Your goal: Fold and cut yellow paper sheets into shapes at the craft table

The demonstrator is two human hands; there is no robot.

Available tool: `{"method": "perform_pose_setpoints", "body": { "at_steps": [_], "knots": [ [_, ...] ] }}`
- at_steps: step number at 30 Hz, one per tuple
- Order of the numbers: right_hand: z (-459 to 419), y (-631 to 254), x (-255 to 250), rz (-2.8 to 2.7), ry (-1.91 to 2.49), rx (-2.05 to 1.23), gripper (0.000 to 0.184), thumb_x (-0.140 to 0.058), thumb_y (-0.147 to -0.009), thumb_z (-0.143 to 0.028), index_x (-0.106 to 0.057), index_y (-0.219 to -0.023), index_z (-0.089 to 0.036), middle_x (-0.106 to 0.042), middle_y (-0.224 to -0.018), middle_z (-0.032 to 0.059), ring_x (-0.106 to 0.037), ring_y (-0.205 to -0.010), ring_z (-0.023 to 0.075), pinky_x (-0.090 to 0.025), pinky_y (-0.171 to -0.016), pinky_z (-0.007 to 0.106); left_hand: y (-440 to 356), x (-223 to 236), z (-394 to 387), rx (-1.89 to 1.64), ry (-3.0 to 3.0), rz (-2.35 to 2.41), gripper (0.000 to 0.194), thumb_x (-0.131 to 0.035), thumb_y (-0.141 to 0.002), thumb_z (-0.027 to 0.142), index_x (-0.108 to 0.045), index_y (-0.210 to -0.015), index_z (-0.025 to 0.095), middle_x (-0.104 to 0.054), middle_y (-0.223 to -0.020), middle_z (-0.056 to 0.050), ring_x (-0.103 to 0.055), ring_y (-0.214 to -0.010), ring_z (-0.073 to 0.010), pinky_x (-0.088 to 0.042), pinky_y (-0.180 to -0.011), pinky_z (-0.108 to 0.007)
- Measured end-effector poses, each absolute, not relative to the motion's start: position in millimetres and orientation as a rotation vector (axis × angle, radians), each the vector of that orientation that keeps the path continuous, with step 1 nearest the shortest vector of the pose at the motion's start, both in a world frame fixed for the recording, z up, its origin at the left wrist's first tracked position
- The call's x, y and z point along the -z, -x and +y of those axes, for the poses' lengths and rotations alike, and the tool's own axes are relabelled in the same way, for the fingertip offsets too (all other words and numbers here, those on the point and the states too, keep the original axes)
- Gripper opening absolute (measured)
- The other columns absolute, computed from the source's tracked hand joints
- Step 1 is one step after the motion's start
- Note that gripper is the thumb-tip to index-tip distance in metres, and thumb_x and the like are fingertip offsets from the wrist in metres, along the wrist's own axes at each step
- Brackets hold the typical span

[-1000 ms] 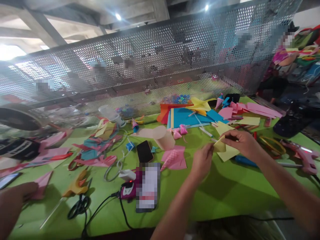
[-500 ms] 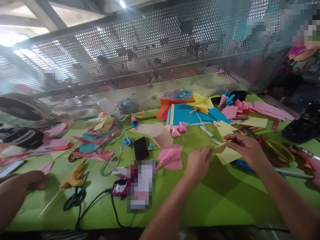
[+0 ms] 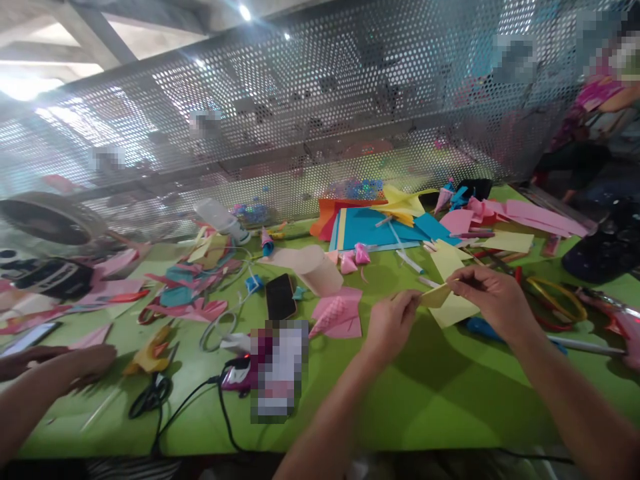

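Both my hands hold a small yellow paper piece (image 3: 436, 296) just above the green table (image 3: 450, 393). My left hand (image 3: 393, 325) pinches its left end with thumb and fingers closed. My right hand (image 3: 493, 297) grips its right end, fingers curled over the top. A larger yellow sheet (image 3: 453, 311) lies under the piece on the table. A pink ribbed paper cone (image 3: 330, 315) on a pink sheet lies to the left of my left hand.
Another person's hand (image 3: 75, 363) rests at the left edge beside black scissors (image 3: 150, 399) and cables. A phone (image 3: 279, 297), paper roll (image 3: 313, 269), blue and orange sheets (image 3: 370, 228), paper scraps, a pink glue gun (image 3: 617, 319) and a perforated metal screen (image 3: 320, 120) surround the work area.
The small yellow piece has tilted flatter between my hands, which stayed close together. The other person's hand at the left has slid further onto the table.
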State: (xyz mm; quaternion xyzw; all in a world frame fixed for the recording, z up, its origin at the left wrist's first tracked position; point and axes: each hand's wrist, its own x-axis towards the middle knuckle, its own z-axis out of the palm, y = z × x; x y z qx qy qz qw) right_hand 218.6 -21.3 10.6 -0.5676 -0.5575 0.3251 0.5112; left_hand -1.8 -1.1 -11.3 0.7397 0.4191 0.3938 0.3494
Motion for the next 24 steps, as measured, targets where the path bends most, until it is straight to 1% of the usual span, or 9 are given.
{"method": "perform_pose_setpoints", "body": {
  "at_steps": [3,5,7,10,14,17,19,22,24],
  "knots": [
    [-20.9,-217.5,-5.3,-1.339,1.345,-0.82,0.033,-0.076,-0.083,-0.056,-0.076,-0.091,-0.024,-0.069,-0.082,0.0017,-0.059,-0.075,0.0174,-0.046,-0.067,0.03,2.7,10.7,0.5,-0.989,-1.862,1.099,0.022,-0.058,-0.099,0.031,-0.078,-0.099,0.024,-0.073,-0.077,-0.004,-0.059,-0.065,-0.0177,-0.036,-0.065,-0.026],
    [-19.9,-216.1,-0.4,-1.342,1.334,-0.876,0.034,-0.076,-0.084,-0.056,-0.075,-0.097,-0.024,-0.069,-0.084,0.0014,-0.059,-0.075,0.0171,-0.045,-0.067,0.03,3.0,11.0,1.4,-0.938,-1.919,1.13,0.023,-0.055,-0.1,0.031,-0.077,-0.1,0.023,-0.073,-0.079,-0.003,-0.06,-0.068,-0.0175,-0.036,-0.065,-0.026],
    [-19.1,-214.3,3.5,-1.361,1.361,-0.906,0.035,-0.076,-0.083,-0.056,-0.075,-0.099,-0.025,-0.07,-0.084,0.0015,-0.058,-0.074,0.0172,-0.044,-0.066,0.03,3.0,10.6,1.8,-0.876,-2.008,1.149,0.024,-0.052,-0.101,0.029,-0.074,-0.103,0.022,-0.074,-0.085,-0.003,-0.062,-0.073,-0.0179,-0.037,-0.067,-0.026],
    [-19.6,-211.7,3.9,-1.371,1.412,-0.871,0.034,-0.077,-0.082,-0.056,-0.076,-0.092,-0.024,-0.069,-0.081,0.0019,-0.057,-0.072,0.0177,-0.042,-0.066,0.032,2.9,8.1,1.8,-0.81,-2.08,1.156,0.023,-0.05,-0.102,0.028,-0.071,-0.102,0.021,-0.074,-0.087,-0.003,-0.063,-0.076,-0.0173,-0.038,-0.069,-0.026],
    [-21.8,-208.1,-1.9,-1.331,1.388,-0.841,0.032,-0.076,-0.082,-0.055,-0.075,-0.09,-0.024,-0.066,-0.075,0.0007,-0.056,-0.07,0.0174,-0.042,-0.066,0.031,5.0,6.6,2.9,-0.757,-2.01,1.189,0.023,-0.049,-0.102,0.031,-0.064,-0.089,0.02,-0.065,-0.072,0.001,-0.054,-0.063,-0.0139,-0.034,-0.062,-0.025],
    [-20.9,-205.6,-2.5,-1.301,1.333,-0.929,0.033,-0.078,-0.08,-0.055,-0.073,-0.089,-0.023,-0.065,-0.075,-0.0003,-0.054,-0.069,0.0159,-0.041,-0.064,0.029,6.8,10.6,4.8,-0.803,-1.848,1.162,0.029,-0.049,-0.103,0.037,-0.057,-0.08,0.02,-0.06,-0.066,0.002,-0.052,-0.061,-0.0125,-0.034,-0.06,-0.024],
    [-19.4,-204.6,-0.7,-1.31,1.339,-0.983,0.035,-0.081,-0.077,-0.055,-0.071,-0.083,-0.022,-0.065,-0.074,-0.0006,-0.054,-0.067,0.0151,-0.04,-0.062,0.028,7.2,14.5,6.0,-0.838,-1.748,1.126,0.031,-0.049,-0.103,0.04,-0.055,-0.08,0.02,-0.06,-0.067,0.002,-0.053,-0.062,-0.0122,-0.036,-0.06,-0.024],
    [-18.1,-204.0,2.4,-1.314,1.4,-0.96,0.039,-0.082,-0.075,-0.056,-0.067,-0.072,-0.021,-0.063,-0.067,-0.0009,-0.053,-0.065,0.0148,-0.041,-0.063,0.028,7.0,17.9,7.0,-0.84,-1.685,1.071,0.033,-0.049,-0.103,0.043,-0.055,-0.081,0.02,-0.062,-0.07,0.001,-0.054,-0.064,-0.012,-0.037,-0.062,-0.023],
    [-18.3,-204.1,3.6,-1.293,1.411,-0.923,0.039,-0.081,-0.075,-0.057,-0.067,-0.071,-0.021,-0.062,-0.066,-0.0009,-0.053,-0.065,0.0149,-0.042,-0.064,0.029,7.2,17.6,7.0,-0.814,-1.704,1.06,0.033,-0.049,-0.102,0.044,-0.056,-0.081,0.02,-0.06,-0.07,0.002,-0.053,-0.064,-0.0119,-0.037,-0.062,-0.023]
  ]
}}
